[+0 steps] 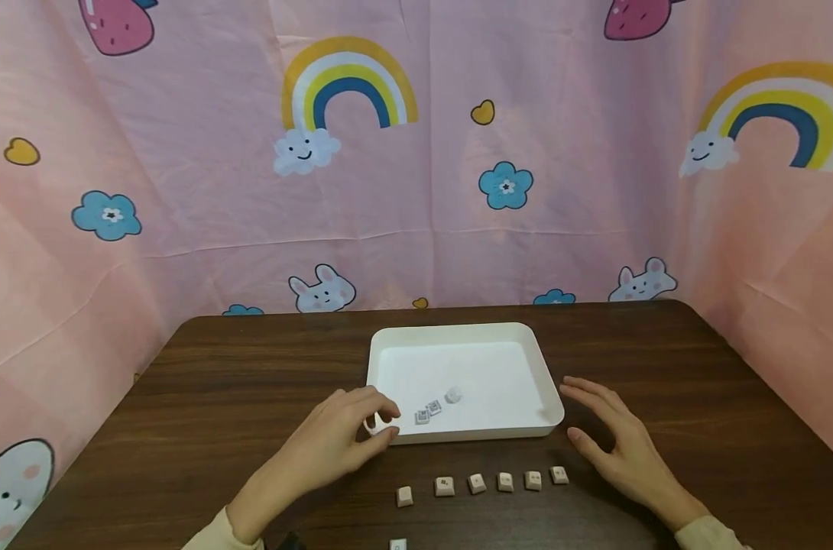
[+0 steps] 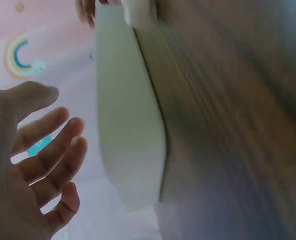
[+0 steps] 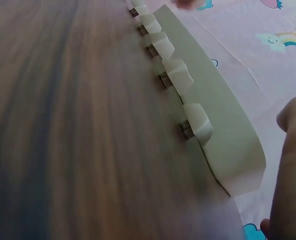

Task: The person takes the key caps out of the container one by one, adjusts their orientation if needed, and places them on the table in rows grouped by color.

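My left hand (image 1: 341, 431) hovers at the front left corner of a white tray (image 1: 471, 435), thumb and fingers loosely bent with a gap between them. Nothing is in its grasp in the left wrist view. Beyond the tray's right side is my right hand (image 1: 616, 443), fingers apart and holding nothing. In front of the tray, several small white keycaps (image 1: 445, 486) stand in a loose row. Inside it lie two small square pieces with grey markings (image 1: 422, 417) and a roundish whitish piece (image 1: 453, 395).
Another white keycap (image 1: 398, 544) sits at the bottom edge of the head view, nearer to me than the row. All of this is on a dark wooden table (image 1: 272, 374). A pink patterned curtain (image 1: 416, 191) hangs behind and at both sides.
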The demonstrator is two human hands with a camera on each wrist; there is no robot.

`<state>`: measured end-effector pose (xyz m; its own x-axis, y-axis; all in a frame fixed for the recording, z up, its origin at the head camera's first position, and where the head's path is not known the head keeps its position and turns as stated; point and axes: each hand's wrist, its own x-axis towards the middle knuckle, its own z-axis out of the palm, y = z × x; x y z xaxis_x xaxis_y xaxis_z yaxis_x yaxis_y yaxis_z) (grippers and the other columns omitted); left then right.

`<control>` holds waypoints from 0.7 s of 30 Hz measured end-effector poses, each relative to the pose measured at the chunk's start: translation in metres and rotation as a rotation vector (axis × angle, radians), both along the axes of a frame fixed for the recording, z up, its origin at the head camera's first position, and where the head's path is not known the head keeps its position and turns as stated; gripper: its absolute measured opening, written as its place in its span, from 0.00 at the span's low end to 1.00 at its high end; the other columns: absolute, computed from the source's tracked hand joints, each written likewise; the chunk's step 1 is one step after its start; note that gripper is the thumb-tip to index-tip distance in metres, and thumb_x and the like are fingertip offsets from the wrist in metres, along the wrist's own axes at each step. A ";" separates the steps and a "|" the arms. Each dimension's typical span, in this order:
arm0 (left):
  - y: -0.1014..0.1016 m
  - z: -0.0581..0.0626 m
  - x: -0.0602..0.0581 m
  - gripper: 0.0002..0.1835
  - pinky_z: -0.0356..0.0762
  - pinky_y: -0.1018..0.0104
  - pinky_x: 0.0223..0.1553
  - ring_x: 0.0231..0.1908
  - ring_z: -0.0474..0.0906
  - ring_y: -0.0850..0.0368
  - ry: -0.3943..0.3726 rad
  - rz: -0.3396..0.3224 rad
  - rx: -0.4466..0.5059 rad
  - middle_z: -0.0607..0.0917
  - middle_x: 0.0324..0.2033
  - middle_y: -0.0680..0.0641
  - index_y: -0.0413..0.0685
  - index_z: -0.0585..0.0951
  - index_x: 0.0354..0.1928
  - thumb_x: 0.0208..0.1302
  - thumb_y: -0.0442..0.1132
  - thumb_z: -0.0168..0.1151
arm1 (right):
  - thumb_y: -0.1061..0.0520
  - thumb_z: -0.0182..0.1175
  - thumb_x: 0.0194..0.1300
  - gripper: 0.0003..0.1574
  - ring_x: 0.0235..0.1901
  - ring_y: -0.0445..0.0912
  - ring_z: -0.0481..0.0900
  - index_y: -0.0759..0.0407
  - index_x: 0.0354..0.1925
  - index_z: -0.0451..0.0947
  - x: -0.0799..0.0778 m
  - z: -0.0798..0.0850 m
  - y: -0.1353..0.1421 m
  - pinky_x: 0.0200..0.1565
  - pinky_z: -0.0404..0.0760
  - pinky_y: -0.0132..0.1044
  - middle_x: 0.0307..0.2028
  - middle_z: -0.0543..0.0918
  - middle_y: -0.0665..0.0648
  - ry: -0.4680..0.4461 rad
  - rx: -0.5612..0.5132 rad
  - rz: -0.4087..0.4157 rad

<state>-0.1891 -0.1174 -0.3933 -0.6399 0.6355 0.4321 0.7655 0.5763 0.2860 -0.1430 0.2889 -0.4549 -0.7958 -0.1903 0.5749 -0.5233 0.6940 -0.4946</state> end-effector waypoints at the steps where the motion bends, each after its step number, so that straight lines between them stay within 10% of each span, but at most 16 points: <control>1: 0.001 -0.001 -0.005 0.07 0.74 0.68 0.38 0.34 0.77 0.68 0.006 0.016 -0.001 0.85 0.37 0.61 0.56 0.85 0.43 0.65 0.42 0.71 | 0.64 0.69 0.63 0.38 0.71 0.33 0.62 0.52 0.70 0.72 -0.001 0.000 -0.002 0.64 0.56 0.19 0.71 0.71 0.52 -0.025 0.017 0.002; 10: 0.023 -0.013 -0.039 0.10 0.78 0.59 0.43 0.41 0.82 0.58 0.011 0.056 -0.047 0.86 0.44 0.55 0.52 0.86 0.49 0.67 0.41 0.68 | 0.54 0.56 0.77 0.37 0.79 0.56 0.51 0.42 0.78 0.59 -0.025 0.001 -0.017 0.65 0.61 0.70 0.80 0.54 0.51 -0.208 0.084 0.051; 16: 0.036 -0.019 -0.050 0.11 0.80 0.59 0.40 0.37 0.82 0.56 -0.060 0.017 -0.078 0.87 0.45 0.54 0.51 0.87 0.49 0.67 0.43 0.68 | 0.54 0.56 0.76 0.34 0.80 0.56 0.50 0.47 0.76 0.64 -0.046 0.005 -0.031 0.71 0.57 0.66 0.79 0.58 0.54 -0.166 0.104 0.124; 21: 0.042 -0.023 -0.054 0.10 0.82 0.62 0.41 0.41 0.86 0.57 -0.121 -0.047 -0.062 0.88 0.42 0.53 0.49 0.87 0.47 0.66 0.42 0.68 | 0.57 0.57 0.75 0.29 0.77 0.60 0.57 0.55 0.72 0.70 -0.061 0.009 -0.037 0.79 0.38 0.40 0.74 0.68 0.59 -0.068 0.159 0.190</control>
